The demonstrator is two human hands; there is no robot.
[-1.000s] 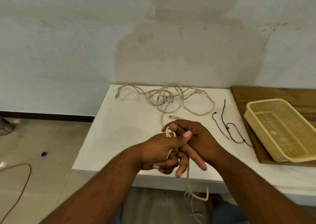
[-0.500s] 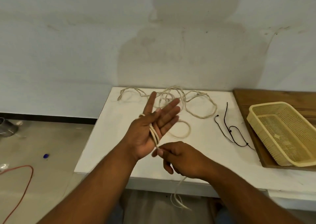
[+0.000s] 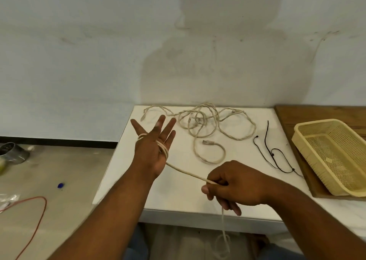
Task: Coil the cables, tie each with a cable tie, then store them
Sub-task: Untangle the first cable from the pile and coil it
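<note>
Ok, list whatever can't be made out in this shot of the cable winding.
Head view only:
- Back of the left hand: hidden, so the cable wraps can't be counted.
- Inside the right hand: curled fingers cover its grip on the cable.
- Cable's hanging end: blurred below the table edge.
- Cable pile: overlapping strands, number unclear.
- Basket: cut off by the right edge.

Cream cable (image 3: 186, 173), yellow mesh basket (image 3: 334, 156), white table (image 3: 178, 196)

Table front (image 3: 174, 198): bare, open to pass; far edge: blocked by tangled cables (image 3: 206, 123); centre: loose cable end (image 3: 213, 152); right: black ties (image 3: 275, 152) near basket (image 3: 320, 160); taut cable (image 3: 186, 172) spans between hands.
</note>
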